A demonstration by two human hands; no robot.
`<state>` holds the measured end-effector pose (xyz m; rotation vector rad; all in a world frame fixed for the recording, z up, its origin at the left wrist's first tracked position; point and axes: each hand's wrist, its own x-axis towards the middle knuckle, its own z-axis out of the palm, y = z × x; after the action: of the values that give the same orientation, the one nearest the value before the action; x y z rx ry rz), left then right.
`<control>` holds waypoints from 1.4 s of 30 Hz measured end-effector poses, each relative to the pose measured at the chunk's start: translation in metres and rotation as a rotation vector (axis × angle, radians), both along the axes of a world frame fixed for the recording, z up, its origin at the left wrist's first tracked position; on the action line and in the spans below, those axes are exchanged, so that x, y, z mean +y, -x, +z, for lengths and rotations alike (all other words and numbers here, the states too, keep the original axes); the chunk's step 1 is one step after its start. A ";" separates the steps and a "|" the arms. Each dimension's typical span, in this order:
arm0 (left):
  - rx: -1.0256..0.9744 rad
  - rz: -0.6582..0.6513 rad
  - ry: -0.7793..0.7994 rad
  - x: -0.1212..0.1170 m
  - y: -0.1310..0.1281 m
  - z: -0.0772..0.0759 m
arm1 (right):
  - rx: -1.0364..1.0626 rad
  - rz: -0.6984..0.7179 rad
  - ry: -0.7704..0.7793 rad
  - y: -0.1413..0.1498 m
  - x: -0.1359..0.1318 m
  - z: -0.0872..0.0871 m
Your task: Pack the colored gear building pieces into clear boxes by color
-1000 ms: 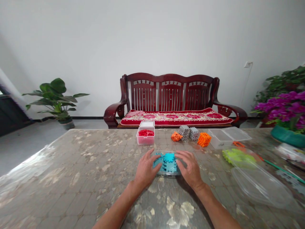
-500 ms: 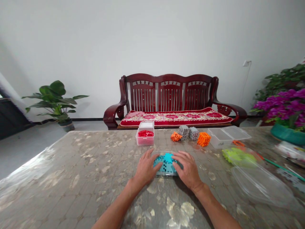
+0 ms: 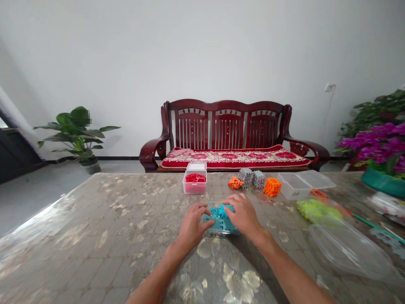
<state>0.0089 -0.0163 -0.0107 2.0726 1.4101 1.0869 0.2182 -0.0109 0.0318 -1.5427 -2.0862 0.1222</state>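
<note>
A clear plastic box [image 3: 223, 232] full of teal interlocking toothed pieces [image 3: 218, 223] rests on the table in front of me. My left hand [image 3: 193, 223] grips its left side, with curved fingers and the thumb apart over the rim. Over the box's right half, my right hand [image 3: 242, 212] pinches a bright blue toothed piece [image 3: 226, 210] between thumb and fingers. That piece looks tilted, and the hand partly covers it. Whether it touches the pieces below, I cannot tell.
Behind stand a box of red pieces [image 3: 195, 185], grey clusters [image 3: 245, 177], an orange cube [image 3: 272, 187] and an open clear box [image 3: 289, 190]. Yellow-green pieces [image 3: 319, 210], a clear lid [image 3: 344, 249] and a flower pot [image 3: 382, 181] are to the right.
My right hand has closed its fingers on the bright blue piece, which has shifted slightly right and tilted. My left fingers have curled inward a little. The view has shifted slightly.
</note>
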 end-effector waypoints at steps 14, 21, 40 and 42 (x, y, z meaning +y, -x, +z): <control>-0.216 -0.099 0.000 0.002 0.010 -0.013 | -0.272 -0.031 0.190 0.031 0.015 0.010; -0.358 -0.031 0.129 0.004 0.008 -0.015 | -0.030 -0.082 0.273 0.028 0.019 0.012; -1.049 0.069 0.421 0.013 0.019 -0.010 | -0.119 0.131 0.008 0.020 -0.004 -0.006; -1.079 0.068 0.454 0.012 0.019 -0.008 | -0.124 0.163 0.012 0.017 -0.007 -0.006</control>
<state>-0.0097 -0.0041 -0.0191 0.8452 0.9952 1.4085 0.2007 -0.0177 0.0257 -1.4173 -2.3118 0.0999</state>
